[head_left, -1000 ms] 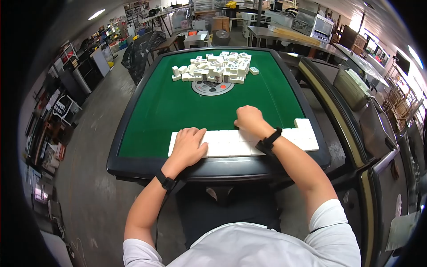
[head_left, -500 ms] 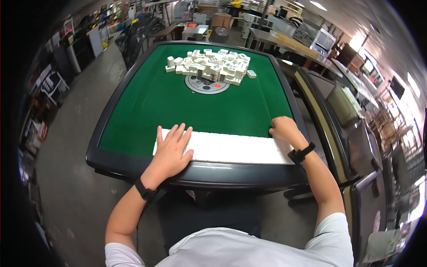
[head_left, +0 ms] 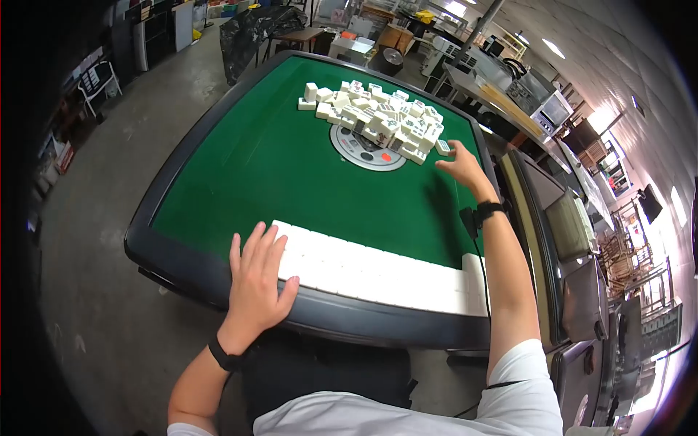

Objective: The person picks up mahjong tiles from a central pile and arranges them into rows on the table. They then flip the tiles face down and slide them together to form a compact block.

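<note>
My left hand (head_left: pixel 256 280) lies at the left end of the white mahjong tile rows (head_left: pixel 371 269), its fingers spread and nothing held. Those tiles are face down, packed edge to edge along the near side of the table, with a short stretch turned away from me at the right end. My right hand (head_left: pixel 463 168) reaches over the far right of the felt, thumb and fingers apart. Close to its fingertips is a single mahjong tile (head_left: pixel 443 147). Just left of that lies a jumbled heap of mahjong tiles (head_left: pixel 378 116), many face up.
The mahjong table (head_left: pixel 218 182) has green felt and a raised dark rim (head_left: pixel 189 280). A round control panel (head_left: pixel 363 150) sits at its centre. Dark upholstered seats (head_left: pixel 542 225) stand along the right side. A black-covered object (head_left: pixel 254 40) is behind the far left corner.
My right hand has left the right end of the tile rows and moved forward to the heap, its fist now opened. The view has turned; my left hand stays at the left end.
</note>
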### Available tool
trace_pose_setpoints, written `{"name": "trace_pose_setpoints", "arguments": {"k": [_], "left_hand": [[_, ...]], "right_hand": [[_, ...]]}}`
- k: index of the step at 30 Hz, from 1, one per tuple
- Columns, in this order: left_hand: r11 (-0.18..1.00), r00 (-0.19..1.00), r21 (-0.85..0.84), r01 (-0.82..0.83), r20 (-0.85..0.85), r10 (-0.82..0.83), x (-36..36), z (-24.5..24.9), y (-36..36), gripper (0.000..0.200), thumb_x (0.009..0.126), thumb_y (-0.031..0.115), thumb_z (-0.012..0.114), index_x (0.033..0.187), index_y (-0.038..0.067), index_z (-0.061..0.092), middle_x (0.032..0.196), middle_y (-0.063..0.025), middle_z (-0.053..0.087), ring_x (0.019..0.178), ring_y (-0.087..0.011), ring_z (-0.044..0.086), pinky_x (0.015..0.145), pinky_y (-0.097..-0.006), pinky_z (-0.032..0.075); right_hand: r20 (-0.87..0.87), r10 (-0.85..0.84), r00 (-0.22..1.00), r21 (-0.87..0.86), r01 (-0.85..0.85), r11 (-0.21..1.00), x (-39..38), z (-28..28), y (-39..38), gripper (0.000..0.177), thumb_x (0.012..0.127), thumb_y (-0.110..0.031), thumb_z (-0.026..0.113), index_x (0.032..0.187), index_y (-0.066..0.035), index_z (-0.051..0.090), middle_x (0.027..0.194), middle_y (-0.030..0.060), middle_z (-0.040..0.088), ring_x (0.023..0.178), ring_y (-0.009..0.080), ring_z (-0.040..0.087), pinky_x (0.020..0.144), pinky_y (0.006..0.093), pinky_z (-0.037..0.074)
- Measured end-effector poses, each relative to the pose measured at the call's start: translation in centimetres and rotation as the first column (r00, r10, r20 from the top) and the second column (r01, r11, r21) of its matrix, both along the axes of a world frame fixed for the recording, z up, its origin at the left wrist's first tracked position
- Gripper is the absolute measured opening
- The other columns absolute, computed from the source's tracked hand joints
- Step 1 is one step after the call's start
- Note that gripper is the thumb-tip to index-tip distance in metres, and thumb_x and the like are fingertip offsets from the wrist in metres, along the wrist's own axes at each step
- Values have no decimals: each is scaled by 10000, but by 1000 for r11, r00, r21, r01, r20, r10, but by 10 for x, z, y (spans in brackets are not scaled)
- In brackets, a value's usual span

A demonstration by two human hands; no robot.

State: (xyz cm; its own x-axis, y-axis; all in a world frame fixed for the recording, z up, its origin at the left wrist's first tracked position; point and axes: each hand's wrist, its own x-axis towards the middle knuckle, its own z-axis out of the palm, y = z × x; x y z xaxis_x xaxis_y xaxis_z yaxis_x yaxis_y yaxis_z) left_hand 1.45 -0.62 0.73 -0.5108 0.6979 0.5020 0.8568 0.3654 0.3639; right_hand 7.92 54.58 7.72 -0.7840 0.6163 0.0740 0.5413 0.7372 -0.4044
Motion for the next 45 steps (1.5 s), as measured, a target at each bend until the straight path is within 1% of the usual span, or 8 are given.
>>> {"name": "trace_pose_setpoints", "arguments": {"k": [2, 6, 16, 19, 26, 28, 34, 45], "left_hand": [[1000, 1000, 18, -3, 5, 3, -1, 0, 0, 644, 910, 250, 658, 1473, -49, 568, 1575, -256, 541, 1541, -459, 432, 1302, -671, 178], [1000, 998, 17, -5, 61, 4, -4, 1, 1, 638, 919, 275, 643, 1463, -50, 573, 1557, -256, 554, 1537, -464, 435, 1296, -684, 173], [1000, 993, -13, 5, 115, -3, -6, 6, 3, 659, 888, 213, 610, 1482, -65, 548, 1579, -275, 530, 1550, -478, 416, 1298, -696, 145], [1000, 994, -3, -3, 105, 3, -7, 3, 2, 662, 884, 202, 603, 1487, -64, 544, 1587, -276, 522, 1555, -477, 410, 1298, -695, 143], [1000, 998, 5, -10, 68, 9, -6, 3, 2, 663, 869, 181, 600, 1485, -61, 543, 1592, -261, 523, 1557, -472, 410, 1303, -684, 143], [1000, 997, -13, 6, 78, -5, -6, 2, 3, 663, 862, 159, 594, 1489, -50, 544, 1592, -253, 527, 1557, -466, 411, 1310, -672, 139], [1000, 999, -11, -19, 29, 20, -3, 1, 4, 641, 850, 123, 613, 1468, -39, 560, 1585, -236, 530, 1559, -457, 401, 1310, -684, 131], [999, 998, -14, -37, -41, 36, 4, 1, 4, 604, 851, 127, 580, 1429, -47, 587, 1564, -230, 549, 1562, -457, 398, 1309, -684, 121]], "right_hand": [[-135, 90, 987, 245, -55, 968, -31, -15, 21, 913, 825, -327, 914, 1583, -24, 503, 1446, 273, 661, 1313, 410, 663, 1103, 463, 532], [-34, 46, 998, 158, -40, 987, -71, -22, 38, 999, 763, -362, 941, 1588, -18, 496, 1478, 315, 626, 1368, 440, 624, 1146, 477, 503], [-228, 4, 974, 136, 28, 990, -58, -38, 31, 755, 834, -263, 910, 1453, 12, 576, 1267, 296, 748, 1149, 431, 751, 1008, 447, 587], [-235, -28, 971, 114, 56, 992, -44, -33, 36, 608, 856, -263, 899, 1319, 29, 635, 1167, 231, 782, 1039, 324, 780, 929, 402, 608], [151, 141, 978, -507, -46, 861, 41, -9, 1, 275, 1044, -303, 716, 1193, -73, 731, 988, -10, 741, 886, 120, 679, 797, 295, 564], [301, 164, 940, -420, -24, 907, 63, -10, -20, 267, 1024, -281, 744, 1152, -48, 773, 987, -2, 747, 901, 122, 666, 819, 296, 553], [100, 189, 977, -402, -134, 906, 102, -17, -49, 156, 964, -136, 788, 1057, -12, 771, 924, 2, 752, 858, 116, 659, 825, 301, 535], [448, 270, 852, -293, -146, 945, 156, 14, -94, 170, 905, -179, 779, 999, -38, 785, 922, 70, 786, 876, 190, 718, 822, 350, 547]]}}
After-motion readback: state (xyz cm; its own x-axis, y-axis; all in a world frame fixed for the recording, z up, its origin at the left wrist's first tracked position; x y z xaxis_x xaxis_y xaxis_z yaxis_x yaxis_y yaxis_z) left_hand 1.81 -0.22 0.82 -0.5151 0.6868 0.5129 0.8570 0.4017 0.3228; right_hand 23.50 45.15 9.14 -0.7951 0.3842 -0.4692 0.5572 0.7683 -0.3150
